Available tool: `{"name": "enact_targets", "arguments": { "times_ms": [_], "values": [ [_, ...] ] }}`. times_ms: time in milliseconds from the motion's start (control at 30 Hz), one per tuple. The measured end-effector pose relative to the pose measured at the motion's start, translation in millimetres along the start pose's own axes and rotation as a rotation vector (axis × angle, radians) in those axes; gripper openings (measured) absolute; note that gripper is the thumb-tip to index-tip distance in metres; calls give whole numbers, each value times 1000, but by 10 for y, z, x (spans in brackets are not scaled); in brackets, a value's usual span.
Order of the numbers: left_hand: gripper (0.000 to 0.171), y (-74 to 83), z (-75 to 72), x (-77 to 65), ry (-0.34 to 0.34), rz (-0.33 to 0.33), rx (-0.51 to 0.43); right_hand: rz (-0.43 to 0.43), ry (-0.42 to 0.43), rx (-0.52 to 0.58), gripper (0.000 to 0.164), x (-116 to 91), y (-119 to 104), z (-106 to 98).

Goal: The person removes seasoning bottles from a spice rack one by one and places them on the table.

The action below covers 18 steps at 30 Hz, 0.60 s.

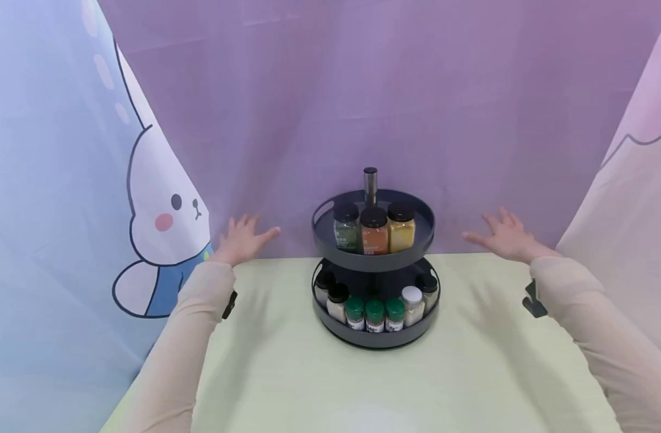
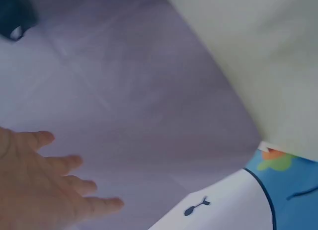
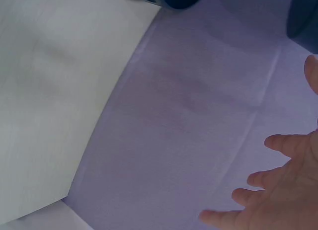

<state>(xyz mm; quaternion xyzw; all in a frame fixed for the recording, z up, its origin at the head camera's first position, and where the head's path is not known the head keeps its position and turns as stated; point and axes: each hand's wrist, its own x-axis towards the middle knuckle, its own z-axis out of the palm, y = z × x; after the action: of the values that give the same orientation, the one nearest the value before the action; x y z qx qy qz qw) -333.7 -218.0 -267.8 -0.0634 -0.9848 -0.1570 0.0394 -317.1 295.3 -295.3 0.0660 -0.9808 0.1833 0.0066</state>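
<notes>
A dark grey two-tier round rack [image 1: 373,263] stands on the table between my hands. On its upper tray are a green-filled jar [image 1: 346,231], an orange-filled jar [image 1: 374,231] and a yellow-filled jar [image 1: 401,228], all black-capped. The lower tray carries several small jars, among them green-capped bottles [image 1: 375,315] and a white-capped jar [image 1: 413,305]. To the rack's left my left hand [image 1: 242,240] is raised with fingers spread, holding nothing. My right hand [image 1: 507,236] is held up likewise on the right, fingers spread and apart from the rack.
The pale yellow-green table [image 1: 362,391] ends at a purple cloth backdrop [image 1: 308,120]. A blue curtain with a cartoon rabbit [image 1: 165,198] hangs at the left, a pale pink one [image 1: 628,228] at the right. A metallic post [image 1: 370,186] rises above the upper tray.
</notes>
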Motion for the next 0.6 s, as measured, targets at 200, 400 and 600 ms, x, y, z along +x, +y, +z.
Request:
{"name": "enact_targets", "arguments": {
  "times_ms": [200, 400, 600],
  "values": [
    [67, 11, -24, -92, 9, 93, -156, -94, 82, 114, 83, -94, -6, -37],
    [52, 93, 200, -235, -24, 112, -337, -107, 120, 196, 74, -289, 25, 233],
    [41, 110, 486, -307, -24, 107, -468, -125, 99, 229, 70, -414, 34, 552]
  ]
}}
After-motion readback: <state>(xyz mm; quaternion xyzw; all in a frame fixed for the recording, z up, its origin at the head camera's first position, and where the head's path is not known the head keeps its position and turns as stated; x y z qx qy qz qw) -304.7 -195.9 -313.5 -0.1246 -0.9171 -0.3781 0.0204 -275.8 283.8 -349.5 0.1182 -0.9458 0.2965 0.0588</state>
